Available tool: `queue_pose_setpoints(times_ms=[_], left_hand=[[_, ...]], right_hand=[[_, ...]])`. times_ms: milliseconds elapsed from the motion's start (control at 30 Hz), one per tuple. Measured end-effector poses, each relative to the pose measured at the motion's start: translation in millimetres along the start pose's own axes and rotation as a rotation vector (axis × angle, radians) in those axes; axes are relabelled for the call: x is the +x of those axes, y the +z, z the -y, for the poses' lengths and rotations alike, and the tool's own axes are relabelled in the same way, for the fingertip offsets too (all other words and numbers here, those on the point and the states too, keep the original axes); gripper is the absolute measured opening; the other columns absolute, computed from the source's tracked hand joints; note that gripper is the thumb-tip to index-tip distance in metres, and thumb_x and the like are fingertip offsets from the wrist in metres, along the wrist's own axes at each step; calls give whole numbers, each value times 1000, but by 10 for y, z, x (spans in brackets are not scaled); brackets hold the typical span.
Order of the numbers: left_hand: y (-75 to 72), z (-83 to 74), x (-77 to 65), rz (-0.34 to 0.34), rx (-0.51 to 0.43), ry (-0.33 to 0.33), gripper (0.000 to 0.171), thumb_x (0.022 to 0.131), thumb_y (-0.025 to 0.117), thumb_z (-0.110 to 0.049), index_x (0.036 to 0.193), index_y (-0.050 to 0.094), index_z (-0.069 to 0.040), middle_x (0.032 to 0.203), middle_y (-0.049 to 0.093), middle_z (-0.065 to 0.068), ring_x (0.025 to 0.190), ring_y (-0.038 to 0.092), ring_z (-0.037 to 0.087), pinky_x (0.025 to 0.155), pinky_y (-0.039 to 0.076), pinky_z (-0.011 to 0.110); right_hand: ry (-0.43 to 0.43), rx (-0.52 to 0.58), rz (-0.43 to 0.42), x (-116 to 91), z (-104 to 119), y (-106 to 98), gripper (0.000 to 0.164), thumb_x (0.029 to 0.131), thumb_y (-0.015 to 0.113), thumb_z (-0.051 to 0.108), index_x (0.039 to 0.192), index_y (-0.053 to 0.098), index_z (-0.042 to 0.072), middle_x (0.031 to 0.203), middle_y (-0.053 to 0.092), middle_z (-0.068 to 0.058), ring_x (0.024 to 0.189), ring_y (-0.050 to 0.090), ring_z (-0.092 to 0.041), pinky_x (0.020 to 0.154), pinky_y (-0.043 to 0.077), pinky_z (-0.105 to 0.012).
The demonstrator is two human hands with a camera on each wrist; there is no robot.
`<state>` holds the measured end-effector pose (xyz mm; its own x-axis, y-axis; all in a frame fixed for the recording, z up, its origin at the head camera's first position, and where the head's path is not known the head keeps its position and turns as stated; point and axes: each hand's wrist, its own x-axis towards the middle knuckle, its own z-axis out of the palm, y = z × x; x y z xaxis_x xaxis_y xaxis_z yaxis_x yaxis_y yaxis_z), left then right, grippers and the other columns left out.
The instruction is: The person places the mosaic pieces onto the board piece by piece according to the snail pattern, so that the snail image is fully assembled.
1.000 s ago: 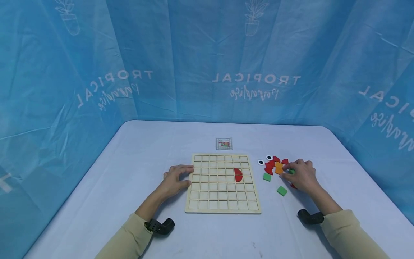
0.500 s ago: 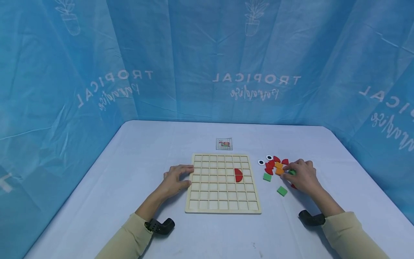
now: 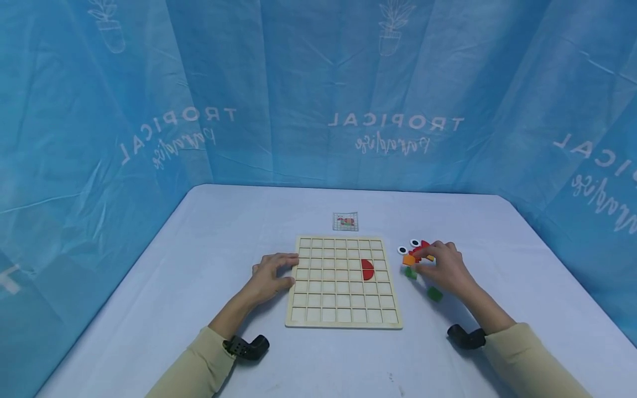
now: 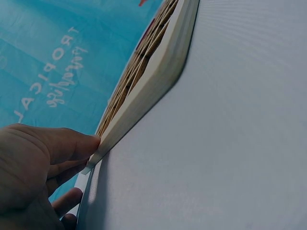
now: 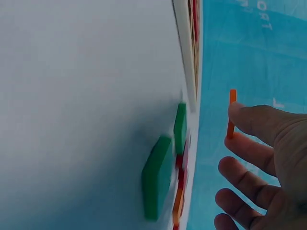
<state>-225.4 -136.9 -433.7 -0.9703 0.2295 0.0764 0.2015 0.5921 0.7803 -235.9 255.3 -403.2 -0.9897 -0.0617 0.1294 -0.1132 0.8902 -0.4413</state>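
My right hand point(image 3: 444, 268) pinches an orange square tile point(image 3: 409, 260) between thumb and fingertip, raised over the loose pieces. In the right wrist view the orange tile point(image 5: 232, 113) shows edge-on, clear of the table. My left hand point(image 3: 269, 278) rests at the left edge of the wooden grid board point(image 3: 343, 324), thumb and fingers touching its rim. The left wrist view shows the left thumb point(image 4: 76, 143) against the rim of the board point(image 4: 144, 96). Two red quarter-circle pieces point(image 3: 367, 270) lie in the board's cells, forming a half disc.
Right of the board lie two white eye discs point(image 3: 402, 251), several red pieces point(image 3: 424, 244) and green square tiles point(image 3: 435, 294), some hidden by the right hand. A small picture card point(image 3: 345, 221) lies behind the board. A blue curtain point(image 3: 298, 155) hangs around the white table.
My right hand has picked up an orange tile from the pile and moved left with it toward the board. My left hand stays at the board's edge.
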Motion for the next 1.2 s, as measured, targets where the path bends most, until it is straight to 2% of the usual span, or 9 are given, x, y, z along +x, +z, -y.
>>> queue_pose_setpoints(times_ms=[200, 367, 667, 967, 1200], left_hand=[[-7, -6, 2, 3, 6, 6, 43, 82, 66, -9, 124, 61, -7, 140, 51, 4, 133, 32, 27, 97, 15, 48], [-4, -16, 5, 0, 11, -1, 43, 82, 67, -9, 124, 61, -7, 140, 51, 4, 134, 31, 27, 98, 15, 48], [20, -14, 13, -8, 20, -17, 42, 81, 67, -10, 123, 61, -9, 140, 52, 3, 134, 31, 27, 99, 15, 50], [24, -3, 11, -8, 12, -11, 42, 81, 67, -10, 123, 62, -8, 140, 52, 3, 135, 30, 28, 101, 14, 51], [27, -5, 15, -5, 19, -8, 42, 82, 67, -10, 124, 61, -9, 140, 51, 2, 135, 30, 28, 101, 15, 51]], right_hand=[[-88, 21, -11, 35, 184, 94, 29, 76, 76, 25, 103, 72, 13, 105, 61, -11, 103, 44, -28, 76, 43, -38], [-127, 37, 7, 88, 332, 196, 28, 76, 77, 26, 101, 72, 16, 105, 62, -8, 101, 45, -24, 73, 42, -32], [-157, 65, 90, 202, 568, 381, 27, 77, 75, 29, 102, 72, 18, 108, 63, -6, 105, 45, -23, 81, 45, -40], [-168, 88, 172, 319, 669, 470, 27, 78, 76, 28, 103, 72, 18, 113, 63, -4, 105, 47, -21, 84, 46, -40], [-189, 73, 194, 379, 660, 526, 29, 78, 75, 29, 104, 72, 18, 109, 64, -2, 99, 47, -19, 80, 44, -34]])
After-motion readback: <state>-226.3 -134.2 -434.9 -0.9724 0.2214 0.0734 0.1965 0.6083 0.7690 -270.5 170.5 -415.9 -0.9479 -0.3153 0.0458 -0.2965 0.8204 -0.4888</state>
